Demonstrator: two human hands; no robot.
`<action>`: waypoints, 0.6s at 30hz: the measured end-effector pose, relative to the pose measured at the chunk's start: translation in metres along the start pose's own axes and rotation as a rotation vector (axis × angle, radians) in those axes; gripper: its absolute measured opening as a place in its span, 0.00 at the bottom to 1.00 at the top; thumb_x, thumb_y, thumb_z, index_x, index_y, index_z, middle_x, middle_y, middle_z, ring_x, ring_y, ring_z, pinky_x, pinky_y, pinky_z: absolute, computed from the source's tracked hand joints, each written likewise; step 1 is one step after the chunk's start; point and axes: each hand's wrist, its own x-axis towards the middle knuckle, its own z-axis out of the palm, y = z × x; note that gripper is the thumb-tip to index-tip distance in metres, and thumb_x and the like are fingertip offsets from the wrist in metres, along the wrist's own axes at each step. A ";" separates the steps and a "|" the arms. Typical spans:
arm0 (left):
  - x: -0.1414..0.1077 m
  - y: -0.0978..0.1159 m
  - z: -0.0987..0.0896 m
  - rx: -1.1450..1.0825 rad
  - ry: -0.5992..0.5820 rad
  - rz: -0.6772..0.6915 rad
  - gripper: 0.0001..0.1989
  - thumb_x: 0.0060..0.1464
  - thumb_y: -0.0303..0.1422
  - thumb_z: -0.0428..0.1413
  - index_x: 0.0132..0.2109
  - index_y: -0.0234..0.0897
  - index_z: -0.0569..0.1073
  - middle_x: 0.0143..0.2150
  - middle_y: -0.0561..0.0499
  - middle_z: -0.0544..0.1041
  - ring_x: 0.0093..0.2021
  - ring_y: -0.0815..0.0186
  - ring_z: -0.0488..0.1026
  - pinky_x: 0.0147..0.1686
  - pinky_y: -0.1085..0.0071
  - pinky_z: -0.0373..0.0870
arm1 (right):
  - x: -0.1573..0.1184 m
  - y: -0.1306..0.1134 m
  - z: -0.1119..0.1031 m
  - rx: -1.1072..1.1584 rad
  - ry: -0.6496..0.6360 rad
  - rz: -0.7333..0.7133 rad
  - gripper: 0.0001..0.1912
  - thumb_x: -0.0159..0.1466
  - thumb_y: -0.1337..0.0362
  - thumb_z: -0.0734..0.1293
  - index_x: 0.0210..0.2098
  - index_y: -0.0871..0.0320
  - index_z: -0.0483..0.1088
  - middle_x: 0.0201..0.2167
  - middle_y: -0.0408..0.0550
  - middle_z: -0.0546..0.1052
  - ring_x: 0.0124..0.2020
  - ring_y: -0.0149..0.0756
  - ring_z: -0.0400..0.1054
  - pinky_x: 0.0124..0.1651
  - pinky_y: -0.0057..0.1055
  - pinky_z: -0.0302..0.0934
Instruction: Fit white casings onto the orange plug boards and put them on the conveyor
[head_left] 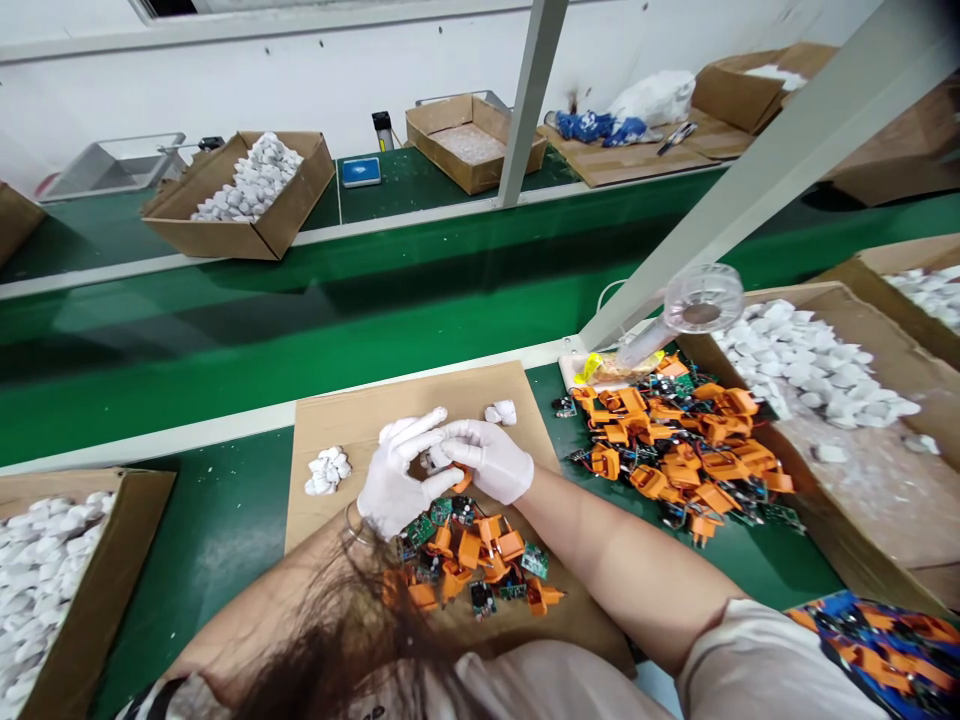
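Note:
My left hand [400, 478] and my right hand [487, 460], both in white gloves, meet over a sheet of cardboard [420, 405]. Between them is an orange plug housing [463, 479], mostly covered by the fingers. Something whitish also shows between the fingertips, too hidden to make out. My left thumb and fingertips close in on the piece from the left, while my right fingers curl round it. Below the hands lies a pile of orange plug housings with green circuit boards [472, 555]. A cluster of white lumps [328, 470] sits left of my hands; a few more white lumps [500, 412] lie behind them.
A larger heap of orange housings [675, 440] lies right, beside a clear round-headed object [703, 300] and a slanted metal post [720, 190]. Boxes of white lumps stand left [142, 540] and right [900, 500]. Across the green belt [450, 320] are more cardboard boxes [281, 235].

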 end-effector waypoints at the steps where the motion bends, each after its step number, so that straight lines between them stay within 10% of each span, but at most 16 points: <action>1: 0.001 0.001 -0.001 0.004 -0.009 0.006 0.25 0.55 0.34 0.71 0.59 0.48 0.77 0.61 0.42 0.83 0.56 0.49 0.82 0.52 0.48 0.80 | 0.001 0.000 0.000 0.019 -0.022 0.011 0.23 0.56 0.46 0.79 0.30 0.58 0.74 0.24 0.41 0.74 0.25 0.29 0.64 0.31 0.30 0.60; 18: 0.000 0.008 -0.001 0.176 -0.078 0.035 0.20 0.52 0.31 0.64 0.53 0.50 0.81 0.51 0.48 0.87 0.50 0.48 0.84 0.49 0.46 0.82 | -0.007 -0.006 0.005 -0.248 -0.062 0.053 0.18 0.54 0.52 0.79 0.31 0.59 0.76 0.26 0.43 0.80 0.29 0.34 0.71 0.38 0.32 0.65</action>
